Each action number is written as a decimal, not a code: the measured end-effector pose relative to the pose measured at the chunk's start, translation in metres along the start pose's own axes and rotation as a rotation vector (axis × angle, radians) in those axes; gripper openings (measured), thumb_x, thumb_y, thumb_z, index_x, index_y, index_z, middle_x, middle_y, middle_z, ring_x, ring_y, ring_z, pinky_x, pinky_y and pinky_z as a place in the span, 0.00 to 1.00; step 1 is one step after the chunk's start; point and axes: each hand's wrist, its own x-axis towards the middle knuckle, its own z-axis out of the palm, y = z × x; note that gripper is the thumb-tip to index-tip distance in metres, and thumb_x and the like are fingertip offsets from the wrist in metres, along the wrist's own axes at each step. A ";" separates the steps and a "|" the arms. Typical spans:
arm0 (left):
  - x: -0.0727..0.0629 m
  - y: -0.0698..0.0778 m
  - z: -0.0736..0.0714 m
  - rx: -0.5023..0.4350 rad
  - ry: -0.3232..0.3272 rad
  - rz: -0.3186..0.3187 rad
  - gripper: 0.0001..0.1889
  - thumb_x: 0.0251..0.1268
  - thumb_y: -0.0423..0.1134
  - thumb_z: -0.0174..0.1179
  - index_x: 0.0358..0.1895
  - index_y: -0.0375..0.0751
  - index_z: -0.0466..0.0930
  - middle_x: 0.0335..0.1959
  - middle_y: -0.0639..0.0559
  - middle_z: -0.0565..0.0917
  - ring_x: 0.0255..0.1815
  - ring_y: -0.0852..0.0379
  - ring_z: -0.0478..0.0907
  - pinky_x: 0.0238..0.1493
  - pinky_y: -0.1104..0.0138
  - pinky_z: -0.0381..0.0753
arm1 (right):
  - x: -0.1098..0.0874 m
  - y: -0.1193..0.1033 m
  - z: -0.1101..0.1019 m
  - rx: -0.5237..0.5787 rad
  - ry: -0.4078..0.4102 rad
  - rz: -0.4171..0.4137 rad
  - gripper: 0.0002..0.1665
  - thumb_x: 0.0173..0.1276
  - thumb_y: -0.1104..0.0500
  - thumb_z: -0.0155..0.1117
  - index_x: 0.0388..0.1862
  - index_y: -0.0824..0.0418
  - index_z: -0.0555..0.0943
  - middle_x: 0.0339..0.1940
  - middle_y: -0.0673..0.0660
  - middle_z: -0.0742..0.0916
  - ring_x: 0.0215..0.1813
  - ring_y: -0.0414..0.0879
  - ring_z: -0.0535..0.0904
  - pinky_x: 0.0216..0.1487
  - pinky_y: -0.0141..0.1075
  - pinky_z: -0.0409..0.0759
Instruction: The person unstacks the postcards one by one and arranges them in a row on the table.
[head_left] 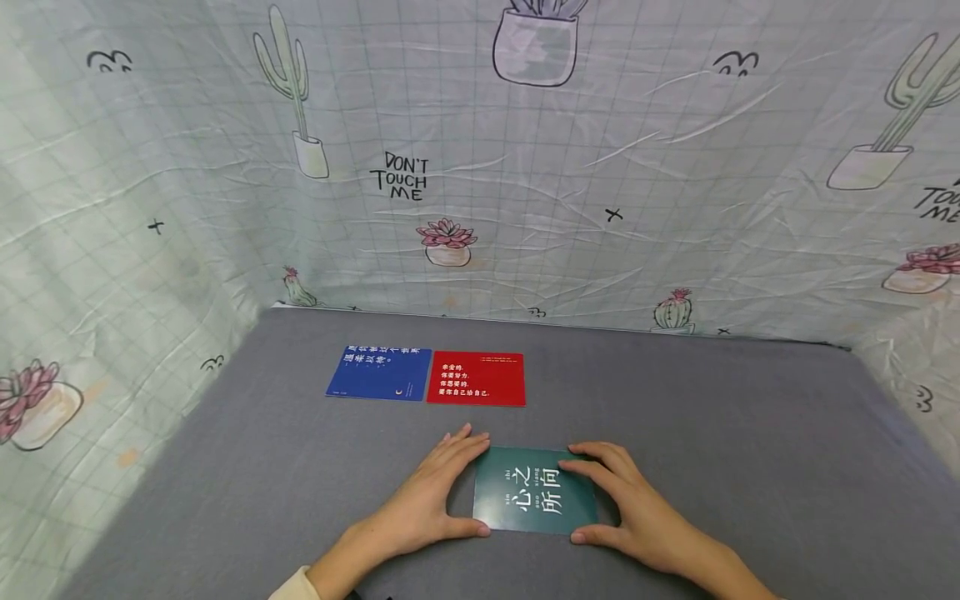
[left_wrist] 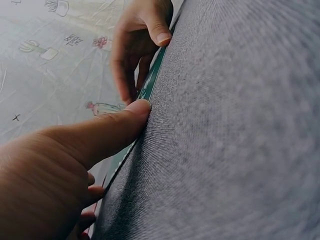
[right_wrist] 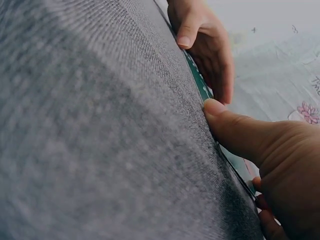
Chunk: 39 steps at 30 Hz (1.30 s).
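Note:
A green postcard with white Chinese characters lies on the grey cloth near the front, its writing turned sideways. My left hand holds its left end, thumb at the near edge and fingertips at the far corner. At the other end my right hand grips it the same way, with a finger lying over the top surface. From the left wrist, the left thumb shows against the card's near edge, low over the cloth. The right thumb presses that edge too in the right wrist view.
Farther back, a blue postcard and a red postcard lie side by side, both printed with white characters. A grey cloth covers the table. Behind and at the sides hangs a pale sheet with cactus drawings.

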 end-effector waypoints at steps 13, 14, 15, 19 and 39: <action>-0.001 -0.003 0.002 -0.014 0.047 0.046 0.50 0.40 0.51 0.77 0.71 0.45 0.62 0.71 0.54 0.63 0.75 0.54 0.48 0.73 0.55 0.46 | -0.001 -0.001 0.002 -0.033 0.023 -0.005 0.43 0.52 0.36 0.70 0.67 0.44 0.70 0.68 0.48 0.68 0.67 0.43 0.57 0.57 0.40 0.72; -0.001 -0.003 0.002 -0.015 0.048 0.051 0.50 0.40 0.51 0.77 0.71 0.46 0.62 0.71 0.54 0.63 0.75 0.55 0.48 0.73 0.55 0.47 | -0.002 -0.001 0.002 -0.035 0.021 -0.003 0.43 0.52 0.36 0.70 0.67 0.44 0.70 0.68 0.48 0.67 0.67 0.43 0.57 0.57 0.41 0.72; -0.001 -0.003 0.002 -0.016 0.047 0.056 0.50 0.40 0.51 0.78 0.71 0.47 0.62 0.71 0.54 0.63 0.75 0.55 0.48 0.73 0.55 0.47 | -0.002 -0.001 0.002 -0.035 0.020 -0.002 0.43 0.52 0.36 0.70 0.67 0.44 0.70 0.68 0.48 0.67 0.67 0.43 0.57 0.57 0.41 0.72; -0.002 -0.002 0.003 -0.022 0.035 0.056 0.50 0.41 0.49 0.78 0.72 0.53 0.61 0.72 0.56 0.60 0.74 0.54 0.50 0.70 0.50 0.55 | -0.002 -0.001 0.002 -0.039 0.019 -0.003 0.43 0.53 0.36 0.70 0.67 0.44 0.69 0.68 0.49 0.67 0.67 0.43 0.57 0.56 0.44 0.73; 0.002 -0.001 0.001 -0.104 0.165 0.224 0.46 0.45 0.46 0.76 0.70 0.45 0.62 0.69 0.48 0.64 0.69 0.54 0.61 0.65 0.58 0.66 | -0.001 -0.001 -0.004 -0.046 -0.012 -0.046 0.48 0.52 0.34 0.70 0.70 0.45 0.66 0.71 0.53 0.64 0.69 0.46 0.56 0.56 0.48 0.75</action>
